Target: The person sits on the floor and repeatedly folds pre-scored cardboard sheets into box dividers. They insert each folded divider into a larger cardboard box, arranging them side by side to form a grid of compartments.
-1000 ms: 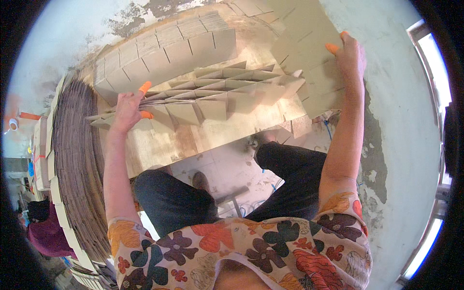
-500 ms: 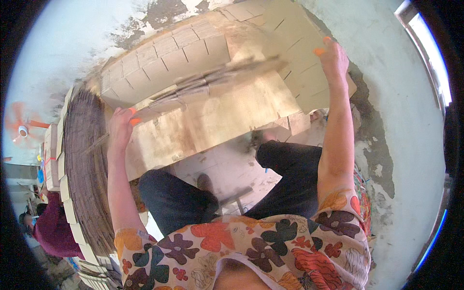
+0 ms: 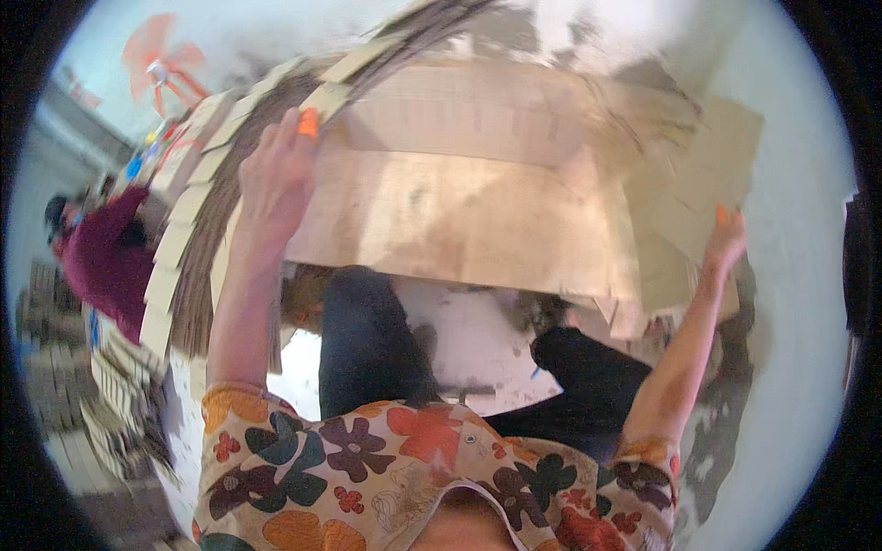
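My left hand, with an orange cover on a fingertip, is raised at the left of the wooden board. Its fingers are closed at the near end of some long brown-edged cardboard strips, which slant up to the right and are blurred. To the far right, my right hand, also with orange on a fingertip, pinches the lower right edge of a tan cardboard sheet. This sheet overlaps other slotted cardboard beside the board.
Before me a wooden board spans my knees, with a row of slotted cardboard behind it. Tightly stacked cardboard curves along my left. Beyond sits a person in a maroon top; an orange fan is behind. A wall stands at right.
The strips at my left hand have swung away from over the board to its upper left. My right hand now pinches the sheet's edge. The view has turned left.
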Motion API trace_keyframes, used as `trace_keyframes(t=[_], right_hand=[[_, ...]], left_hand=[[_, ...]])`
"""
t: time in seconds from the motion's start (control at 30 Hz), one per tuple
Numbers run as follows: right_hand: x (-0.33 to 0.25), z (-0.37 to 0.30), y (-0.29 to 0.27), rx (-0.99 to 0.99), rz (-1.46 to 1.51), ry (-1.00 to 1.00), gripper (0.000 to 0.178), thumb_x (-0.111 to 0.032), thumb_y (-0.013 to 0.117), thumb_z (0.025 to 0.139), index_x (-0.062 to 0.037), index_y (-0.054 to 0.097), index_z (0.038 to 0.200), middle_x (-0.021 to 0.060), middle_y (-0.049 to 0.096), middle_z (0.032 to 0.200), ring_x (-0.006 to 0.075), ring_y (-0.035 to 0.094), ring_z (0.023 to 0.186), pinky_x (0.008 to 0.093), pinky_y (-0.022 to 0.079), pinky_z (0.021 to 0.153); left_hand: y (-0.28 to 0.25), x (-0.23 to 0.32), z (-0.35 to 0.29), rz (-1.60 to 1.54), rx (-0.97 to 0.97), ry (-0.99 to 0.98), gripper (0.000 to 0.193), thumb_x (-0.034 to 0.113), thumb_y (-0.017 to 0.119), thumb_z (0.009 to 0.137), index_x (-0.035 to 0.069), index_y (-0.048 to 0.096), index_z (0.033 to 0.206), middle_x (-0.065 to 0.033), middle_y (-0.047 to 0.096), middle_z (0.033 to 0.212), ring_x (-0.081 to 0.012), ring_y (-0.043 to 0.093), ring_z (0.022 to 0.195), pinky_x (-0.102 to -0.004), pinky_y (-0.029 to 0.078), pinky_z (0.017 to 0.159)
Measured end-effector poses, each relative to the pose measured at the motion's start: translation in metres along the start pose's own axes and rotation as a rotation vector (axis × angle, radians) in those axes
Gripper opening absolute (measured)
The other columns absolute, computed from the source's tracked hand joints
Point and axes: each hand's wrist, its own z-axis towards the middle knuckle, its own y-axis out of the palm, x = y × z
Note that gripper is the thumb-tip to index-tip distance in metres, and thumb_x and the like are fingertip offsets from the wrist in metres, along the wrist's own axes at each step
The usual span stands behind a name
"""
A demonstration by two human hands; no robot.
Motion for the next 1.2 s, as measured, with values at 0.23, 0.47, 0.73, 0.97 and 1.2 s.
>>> trace_keyframes(t=[0.23,0.47,0.73,0.97,1.2], right_hand=[[-0.034,-0.048,0.029,-0.219,-0.370,0.016,0.017,-0.010,0.060,0.087,0.0018,0.062,0.100,0.0046,0.062,0.088,0.0125,0.055,0.077,0.0282,0.047,0.068],[0.001,-0.043,0.018,-0.260,-0.365,0.118,0.021,-0.007,0.061,0.086,0.0018,0.062,0.105,0.0038,0.063,0.090,0.0110,0.055,0.077,0.0259,0.046,0.068],[-0.037,-0.116,0.073,-0.479,-0.496,0.098,0.028,-0.006,0.060,0.087,0.0019,0.060,0.114,0.0047,0.063,0.100,0.0110,0.057,0.083,0.0257,0.047,0.072],[-0.009,-0.197,0.117,-0.792,-0.289,0.016,0.041,-0.023,0.053,0.093,0.0013,0.054,0.126,0.0109,0.063,0.112,0.0183,0.060,0.095,0.0301,0.047,0.086],[-0.026,-0.251,0.132,-0.967,-0.310,0.010,0.051,-0.005,0.071,0.081,-0.0005,0.053,0.128,-0.0037,0.055,0.075,0.0050,0.045,0.064,0.0197,0.042,0.058]], left_hand=[[-0.023,-0.093,-0.047,0.447,-0.112,-0.106,0.033,0.004,0.054,0.078,-0.001,0.056,0.111,-0.0111,0.057,0.111,-0.0236,0.058,0.092,-0.0360,0.053,0.070],[0.031,-0.201,-0.117,0.505,-0.503,-0.305,0.015,0.005,0.054,0.081,0.002,0.062,0.093,-0.0125,0.061,0.101,-0.0254,0.059,0.094,-0.0384,0.053,0.071],[-0.003,-0.171,-0.095,0.334,-0.380,-0.274,0.023,0.023,0.064,0.081,0.002,0.063,0.090,-0.0141,0.065,0.086,-0.0315,0.061,0.091,-0.0412,0.050,0.071],[0.078,0.037,-0.048,-1.090,-0.385,-0.719,0.027,0.018,0.061,0.088,0.002,0.065,0.109,-0.0051,0.069,0.096,-0.0129,0.064,0.087,-0.0284,0.050,0.074],[0.141,0.166,-0.037,-2.085,-0.443,-1.200,0.020,0.006,0.061,0.085,-0.004,0.062,0.102,-0.0121,0.067,0.098,-0.0170,0.065,0.090,-0.0326,0.054,0.079]])
